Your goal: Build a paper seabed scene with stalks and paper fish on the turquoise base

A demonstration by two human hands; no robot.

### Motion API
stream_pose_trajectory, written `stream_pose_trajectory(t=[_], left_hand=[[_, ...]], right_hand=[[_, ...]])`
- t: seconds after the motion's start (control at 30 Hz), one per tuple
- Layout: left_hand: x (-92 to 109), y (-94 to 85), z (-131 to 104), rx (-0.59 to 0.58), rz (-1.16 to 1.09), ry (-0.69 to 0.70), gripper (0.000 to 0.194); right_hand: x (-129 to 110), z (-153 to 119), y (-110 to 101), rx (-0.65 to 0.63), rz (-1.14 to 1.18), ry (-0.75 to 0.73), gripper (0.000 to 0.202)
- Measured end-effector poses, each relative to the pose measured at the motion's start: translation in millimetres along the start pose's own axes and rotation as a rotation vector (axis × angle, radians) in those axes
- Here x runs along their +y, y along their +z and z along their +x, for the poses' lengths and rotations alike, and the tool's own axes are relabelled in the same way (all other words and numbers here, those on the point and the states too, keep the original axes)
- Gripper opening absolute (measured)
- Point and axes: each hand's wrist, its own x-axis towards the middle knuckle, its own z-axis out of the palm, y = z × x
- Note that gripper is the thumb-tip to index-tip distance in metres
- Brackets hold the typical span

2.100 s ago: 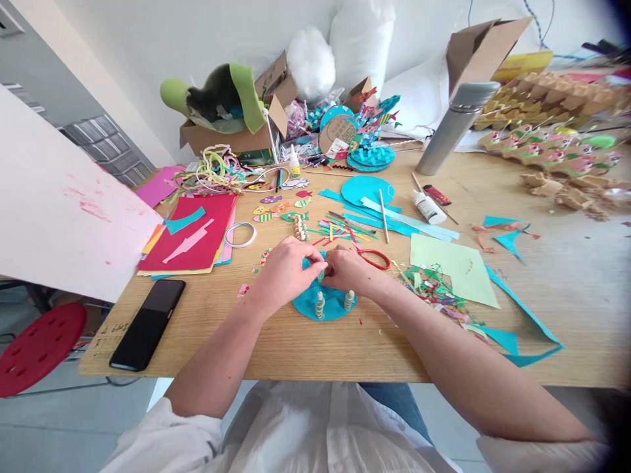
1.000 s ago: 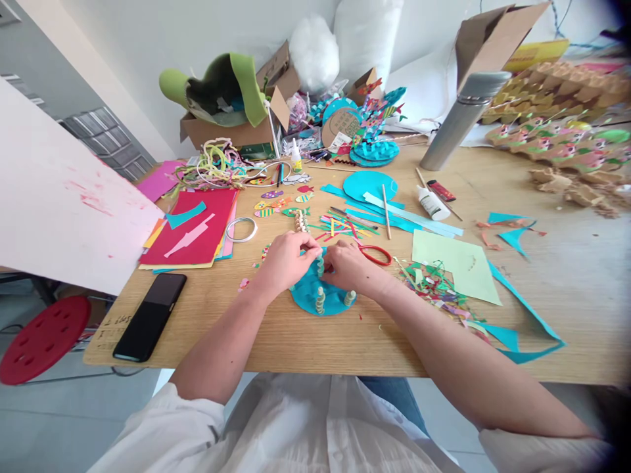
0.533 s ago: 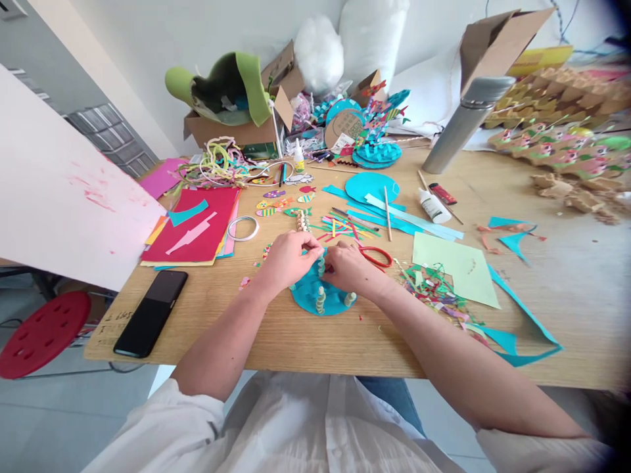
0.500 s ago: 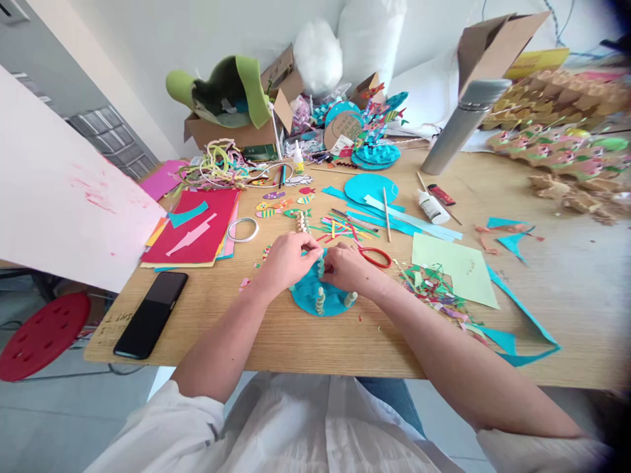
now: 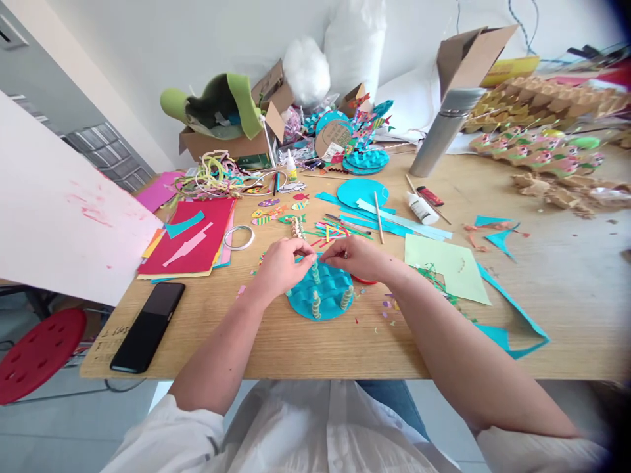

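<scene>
A round blue disc (image 5: 315, 314) with a woven-looking surface lies on the table in front of me. Several pale coiled pieces stand up from it; one coil (image 5: 316, 305) is at the near edge and another coil (image 5: 346, 299) leans at the right. My left hand (image 5: 287, 264) is closed, thumb and finger pinching at the top of the middle coil (image 5: 316, 274). Just to its right, my right hand (image 5: 359, 257) hovers over the disc with fingertips pinched together. Whatever those fingertips hold is too small to make out.
Behind my hands lie paper fish (image 5: 261, 221), thin colored strips (image 5: 331, 231) and a tape roll (image 5: 239, 238). A phone (image 5: 148, 328) and red paper (image 5: 190, 249) are left. Right are a glue bottle (image 5: 422, 208), a green sheet (image 5: 448, 263) and a tall flask (image 5: 444, 135).
My right hand has moved up and away from the middle coil's side, uncovering more of the disc. My left hand stays by the coil's top. The whole view has shifted slightly.
</scene>
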Motion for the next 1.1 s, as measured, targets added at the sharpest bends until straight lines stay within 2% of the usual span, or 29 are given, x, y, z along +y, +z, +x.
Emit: stream_pose_trajectory(t=[0.13, 0.4, 0.5, 0.67, 0.8, 0.9, 0.97, 1.1], left_hand=[[-1.1, -0.3, -1.3, -0.002, -0.044, 0.010, 0.012], [0.9, -3.7, -1.2, 0.022, -0.114, 0.001, 0.039], [1.3, -7.6, -3.1, 0.018, -0.116, 0.014, 0.043], [0.3, -15.1, -6.8, -0.053, -0.122, 0.061, 0.037], [-5.2, -19.7, -8.3, -0.132, -0.095, 0.036, 0.029], [-8.7, -19.2, -8.8, -0.174, -0.051, 0.057, 0.031], [-8.9, -16.2, -9.0, -0.175, -0.031, 0.081, 0.027], [-5.6, -7.2, -8.5, -0.096, 0.022, 0.111, 0.011]], right_hand=[[2.6, 1.2, 1.4, 0.041, 0.055, 0.006, 0.024], [6.6, 2.5, 5.7, 0.101, 0.081, 0.009, 0.023], [8.0, 2.7, 6.3, 0.101, 0.096, 0.012, 0.023], [8.4, 3.5, 6.5, 0.037, 0.097, 0.001, 0.019], [4.5, 3.2, 6.0, -0.038, 0.040, -0.001, 0.021], [0.1, 2.7, 6.6, -0.079, -0.027, -0.007, 0.024], [-2.0, 2.8, 8.8, -0.091, -0.064, -0.003, 0.025], [-3.3, 4.0, 18.1, -0.102, -0.131, -0.009, 0.020]])
